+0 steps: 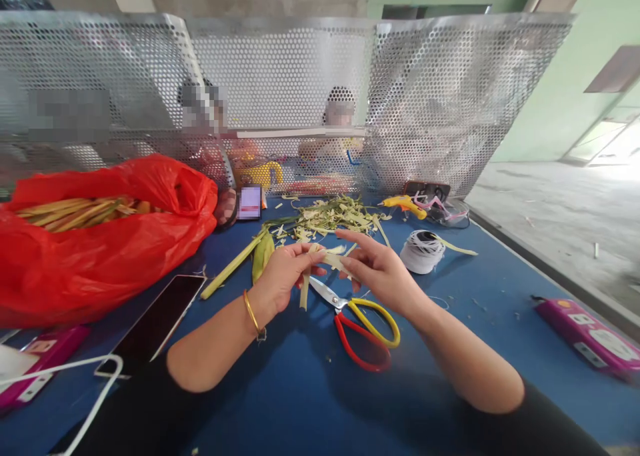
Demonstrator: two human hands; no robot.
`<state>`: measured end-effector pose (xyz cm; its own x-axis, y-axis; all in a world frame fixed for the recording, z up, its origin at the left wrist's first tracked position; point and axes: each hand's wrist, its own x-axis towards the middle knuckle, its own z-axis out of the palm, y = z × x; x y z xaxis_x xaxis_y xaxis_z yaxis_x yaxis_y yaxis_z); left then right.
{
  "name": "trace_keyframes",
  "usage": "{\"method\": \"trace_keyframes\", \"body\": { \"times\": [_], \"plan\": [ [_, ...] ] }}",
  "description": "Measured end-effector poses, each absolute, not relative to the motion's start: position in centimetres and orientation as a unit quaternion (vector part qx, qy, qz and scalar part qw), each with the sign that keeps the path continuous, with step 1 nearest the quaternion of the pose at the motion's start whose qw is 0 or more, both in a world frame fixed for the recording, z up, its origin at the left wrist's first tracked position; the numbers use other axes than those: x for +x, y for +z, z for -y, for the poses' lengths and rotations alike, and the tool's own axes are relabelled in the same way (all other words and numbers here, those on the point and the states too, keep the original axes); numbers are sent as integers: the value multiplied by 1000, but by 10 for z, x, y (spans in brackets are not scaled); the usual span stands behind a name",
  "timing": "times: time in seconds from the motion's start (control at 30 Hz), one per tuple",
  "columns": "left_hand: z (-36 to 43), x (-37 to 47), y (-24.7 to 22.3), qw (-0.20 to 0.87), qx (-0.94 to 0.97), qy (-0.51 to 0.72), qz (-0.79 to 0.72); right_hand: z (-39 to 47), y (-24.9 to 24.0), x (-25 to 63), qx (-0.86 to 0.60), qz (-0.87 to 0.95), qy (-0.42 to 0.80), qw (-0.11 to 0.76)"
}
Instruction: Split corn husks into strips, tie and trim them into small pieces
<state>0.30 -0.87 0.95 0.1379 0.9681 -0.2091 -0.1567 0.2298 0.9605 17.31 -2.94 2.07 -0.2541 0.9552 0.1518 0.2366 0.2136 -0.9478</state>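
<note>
Pale strips of plant leaf [331, 259] are pinched between my two hands above the blue table. My left hand [285, 274], with a gold bangle at the wrist, grips them with thumb and fingers; one strip end hangs down below it. On the other end, my right hand [376, 267] pinches with the thumb while its index finger is stretched out. Just below the hands lie scissors [343, 303] with one red and one yellow handle loop, blades apart. A long green stalk [235, 263] and a broad leaf [262, 256] rest left of my left hand.
A heap of cut scraps [340, 217] lies before a perforated metal screen [280, 76]. Left are a red plastic bag [100, 263] of stalks and a phone [155, 319]. Right are white cord [421, 252], a yellow glue gun [406, 205] and a magenta device [590, 336]. People sit beyond the screen.
</note>
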Motion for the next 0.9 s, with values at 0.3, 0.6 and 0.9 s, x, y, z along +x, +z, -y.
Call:
{"method": "trace_keyframes", "body": {
  "times": [0.3,0.6,0.9],
  "plan": [
    [7,-3,15,611,475,417,-476,29,27,180,-340,642,507,464],
    [11,1,13,626,489,376,-477,25,19,172,-341,567,379,647],
    [11,3,10,633,477,393,-466,31,17,169,-506,709,254,421]
  ]
}}
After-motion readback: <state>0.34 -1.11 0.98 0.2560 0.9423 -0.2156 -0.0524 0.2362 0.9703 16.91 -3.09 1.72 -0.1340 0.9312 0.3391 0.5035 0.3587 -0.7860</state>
